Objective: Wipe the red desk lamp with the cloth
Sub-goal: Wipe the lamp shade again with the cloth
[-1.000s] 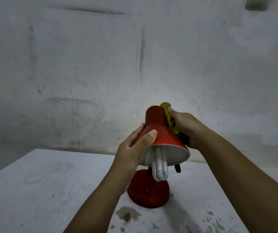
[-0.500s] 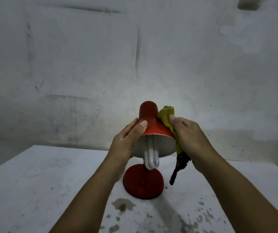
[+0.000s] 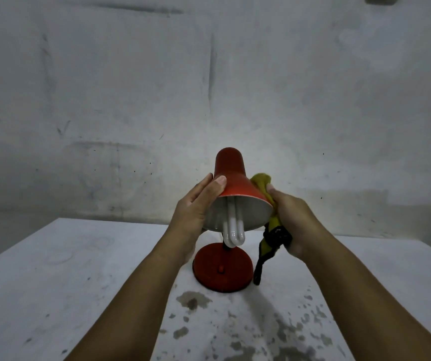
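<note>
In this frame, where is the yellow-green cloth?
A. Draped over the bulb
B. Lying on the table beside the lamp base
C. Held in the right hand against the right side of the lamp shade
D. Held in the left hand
C: the right hand grips the cloth against the lamp shade, while the left hand steadies the other side.
</note>
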